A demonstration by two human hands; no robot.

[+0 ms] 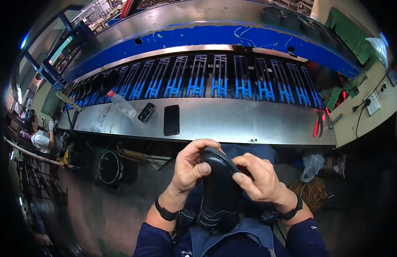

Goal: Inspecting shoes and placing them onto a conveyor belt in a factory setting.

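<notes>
Over my lap I hold a black shoe (pixel 220 192) with both hands, its rounded toe end up and toward the bench. White stitching lines show on its lower part, near my apron. My left hand (pixel 189 169) grips the left side of the toe, thumb on the upper and fingers curled over the tip. On the right, my right hand (pixel 259 179) pinches the edge of the toe between thumb and fingers. Both hands are closed on the shoe. Black bands with small devices sit around both wrists.
The metal ledge (pixel 215 122) ahead carries a black phone (pixel 172 120), a red-capped clear bottle (pixel 122 105), a small black object (pixel 146 112) and red-handled pliers (pixel 318 125). Behind it runs a row of blue-and-black racks (pixel 197 81). A dark bucket (pixel 110 168) stands left; a person (pixel 40 138) sits far left.
</notes>
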